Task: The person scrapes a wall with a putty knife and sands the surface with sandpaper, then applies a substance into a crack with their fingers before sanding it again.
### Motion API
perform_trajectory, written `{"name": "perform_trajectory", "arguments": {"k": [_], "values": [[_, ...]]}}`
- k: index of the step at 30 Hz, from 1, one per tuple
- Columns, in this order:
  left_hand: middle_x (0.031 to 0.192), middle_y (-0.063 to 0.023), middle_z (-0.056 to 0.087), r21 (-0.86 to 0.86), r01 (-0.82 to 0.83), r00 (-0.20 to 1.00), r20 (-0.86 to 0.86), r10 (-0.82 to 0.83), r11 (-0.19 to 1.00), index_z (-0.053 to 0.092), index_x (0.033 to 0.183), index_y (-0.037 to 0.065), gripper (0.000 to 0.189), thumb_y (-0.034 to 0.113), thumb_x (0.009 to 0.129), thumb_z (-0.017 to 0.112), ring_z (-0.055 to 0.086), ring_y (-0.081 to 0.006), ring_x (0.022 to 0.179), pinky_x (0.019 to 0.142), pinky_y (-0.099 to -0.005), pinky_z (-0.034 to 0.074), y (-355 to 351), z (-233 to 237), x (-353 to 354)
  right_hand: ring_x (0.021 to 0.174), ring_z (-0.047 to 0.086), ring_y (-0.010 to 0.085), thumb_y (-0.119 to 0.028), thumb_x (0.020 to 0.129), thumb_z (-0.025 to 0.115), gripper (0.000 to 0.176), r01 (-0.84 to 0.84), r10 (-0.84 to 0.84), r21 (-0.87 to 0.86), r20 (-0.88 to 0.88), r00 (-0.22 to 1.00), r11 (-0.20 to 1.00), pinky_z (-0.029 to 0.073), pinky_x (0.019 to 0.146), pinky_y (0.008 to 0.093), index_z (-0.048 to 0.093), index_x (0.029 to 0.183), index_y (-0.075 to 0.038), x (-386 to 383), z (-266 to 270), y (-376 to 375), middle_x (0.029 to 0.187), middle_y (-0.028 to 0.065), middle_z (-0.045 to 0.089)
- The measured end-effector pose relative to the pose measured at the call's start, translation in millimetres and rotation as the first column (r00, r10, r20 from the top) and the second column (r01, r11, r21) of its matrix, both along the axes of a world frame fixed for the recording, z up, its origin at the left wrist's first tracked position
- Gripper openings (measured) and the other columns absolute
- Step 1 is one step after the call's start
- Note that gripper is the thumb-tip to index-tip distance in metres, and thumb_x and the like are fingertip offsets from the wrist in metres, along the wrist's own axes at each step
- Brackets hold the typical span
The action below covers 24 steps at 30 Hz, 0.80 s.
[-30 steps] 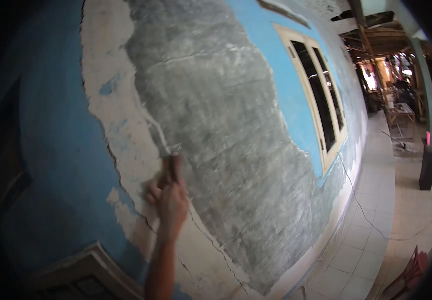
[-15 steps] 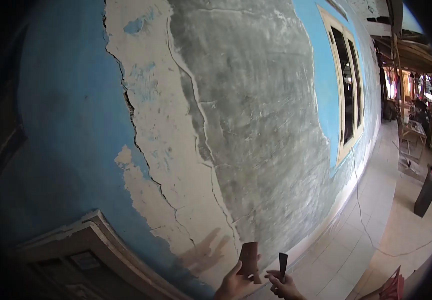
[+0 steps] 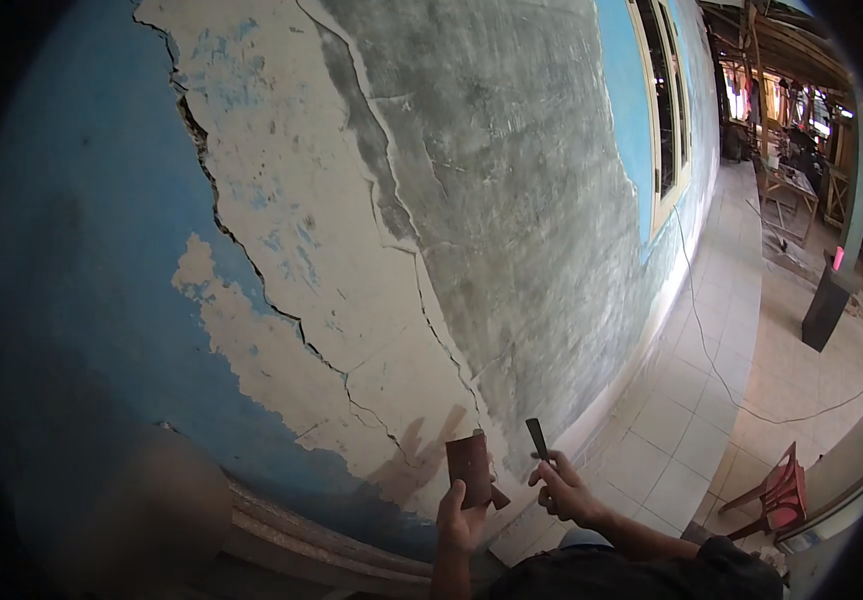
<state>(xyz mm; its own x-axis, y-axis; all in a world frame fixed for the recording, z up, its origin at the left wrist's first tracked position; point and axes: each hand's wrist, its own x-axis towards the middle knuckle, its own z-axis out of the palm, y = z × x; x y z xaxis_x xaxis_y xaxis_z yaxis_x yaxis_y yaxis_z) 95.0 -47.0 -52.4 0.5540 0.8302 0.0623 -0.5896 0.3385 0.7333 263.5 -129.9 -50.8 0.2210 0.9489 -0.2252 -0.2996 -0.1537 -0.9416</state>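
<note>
My left hand (image 3: 459,522) is closed on a curled piece of reddish-brown sandpaper (image 3: 468,468), held upright in front of the lower wall. A flap of the sheet sticks out to the right near its bottom. My right hand (image 3: 568,492) grips a narrow dark scraper (image 3: 537,438), its wider end pointing up and to the left. Behind both hands is the wall, with bare grey plaster (image 3: 512,220) beside a white patched strip (image 3: 302,270). A jagged crack (image 3: 302,330) runs down along the strip's left side.
Blue paint (image 3: 82,250) covers the wall at left. A cream window frame (image 3: 685,120) is at upper right. Pale floor tiles (image 3: 672,420) run along the wall's foot, with a thin cable (image 3: 717,360) across them. A red plastic chair (image 3: 782,490) and a dark post base (image 3: 827,310) stand right.
The view has tilted down and turned, so the wall sits higher and the red chair shows more fully. Both hands appear higher in view, still holding the sandpaper and scraper.
</note>
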Motion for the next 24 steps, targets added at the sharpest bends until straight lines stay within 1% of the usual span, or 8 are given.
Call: {"name": "perform_trajectory", "arguments": {"k": [6,9,13,15,17,18,21,24], "values": [[0.103,-0.0105,0.054,0.087,0.009,0.995,-0.098,0.000,0.996,0.043,0.122,-0.004,0.038,0.020,0.093,0.051,0.054,-0.0199,0.090,0.082,-0.0347,0.044,4,8,7,0.052,0.041,0.0045,-0.035,0.096,0.049,0.037,0.076,-0.075,0.049,-0.026,0.997,0.996,0.033,0.041,0.0196,0.040,0.119,-0.007,12,15,0,0.074,-0.0002,0.048],[0.104,-0.0113,0.054,0.117,-0.001,0.983,-0.180,0.022,0.993,0.045,0.121,-0.002,0.040,0.019,0.089,0.057,0.053,-0.0195,0.096,0.085,-0.0356,0.041,8,9,13,0.050,0.040,0.0034,-0.040,0.092,0.055,0.036,0.090,-0.090,-0.022,-0.016,0.996,0.996,0.031,0.040,0.0195,0.049,0.107,-0.007,20,12,5,0.066,-0.0026,0.047],[0.104,-0.0095,0.055,0.351,0.071,0.863,-0.491,0.119,0.934,0.040,0.127,-0.005,0.040,0.010,0.092,0.053,0.056,-0.0190,0.088,0.081,-0.0343,0.046,13,-8,13,0.048,0.041,0.0029,-0.045,0.086,0.063,0.039,0.082,-0.082,-0.002,0.037,0.996,0.997,0.029,0.038,0.0199,0.054,0.097,-0.008,21,17,9,0.061,-0.0043,0.046],[0.108,-0.0097,0.054,0.389,0.107,0.825,-0.548,0.137,0.915,0.037,0.131,-0.005,0.045,0.009,0.091,0.053,0.055,-0.0195,0.094,0.083,-0.0338,0.046,14,-13,16,0.051,0.040,0.0037,-0.049,0.088,0.057,0.042,0.051,-0.048,-0.039,0.074,0.996,0.998,0.031,0.041,0.0201,0.054,0.100,-0.009,20,16,12,0.067,-0.0035,0.047],[0.113,-0.0101,0.053,0.167,0.004,0.983,-0.182,0.027,0.986,0.035,0.133,-0.004,0.049,0.010,0.091,0.054,0.054,-0.0202,0.100,0.085,-0.0349,0.047,10,-13,26,0.054,0.040,0.0043,-0.050,0.091,0.051,0.043,0.020,-0.024,-0.101,-0.036,0.999,0.995,0.033,0.043,0.0204,0.055,0.101,-0.008,20,15,15,0.073,-0.0016,0.048],[0.115,-0.0103,0.053,0.037,-0.009,1.000,0.023,0.008,0.999,0.034,0.135,-0.004,0.050,0.011,0.091,0.054,0.053,-0.0205,0.103,0.086,-0.0354,0.047,9,-10,31,0.060,0.040,0.0053,-0.047,0.096,0.042,0.045,-0.017,0.015,-0.031,-0.058,0.998,0.999,0.034,0.045,0.0208,0.049,0.117,-0.008,21,10,18,0.084,0.0009,0.048],[0.119,-0.0116,0.052,-0.106,0.062,0.975,0.219,-0.038,0.992,0.032,0.136,-0.002,0.054,0.015,0.091,0.054,0.051,-0.0219,0.108,0.086,-0.0390,0.048,5,5,36,0.061,0.044,0.0052,-0.041,0.099,0.037,0.042,-0.050,0.050,0.018,0.028,0.998,0.999,0.035,0.042,0.0199,0.038,0.130,-0.012,19,8,18,0.089,-0.0012,0.049],[0.120,-0.0136,0.051,-0.071,0.159,0.984,0.088,-0.152,0.985,0.029,0.138,0.000,0.056,0.019,0.091,0.054,0.051,-0.0237,0.106,0.085,-0.0423,0.048,18,-12,33,0.059,0.047,0.0070,-0.037,0.099,0.037,0.046,-0.097,0.098,-0.018,0.070,0.993,0.995,0.039,0.045,0.0207,0.028,0.137,-0.013,23,19,19,0.088,0.0000,0.052]]}}
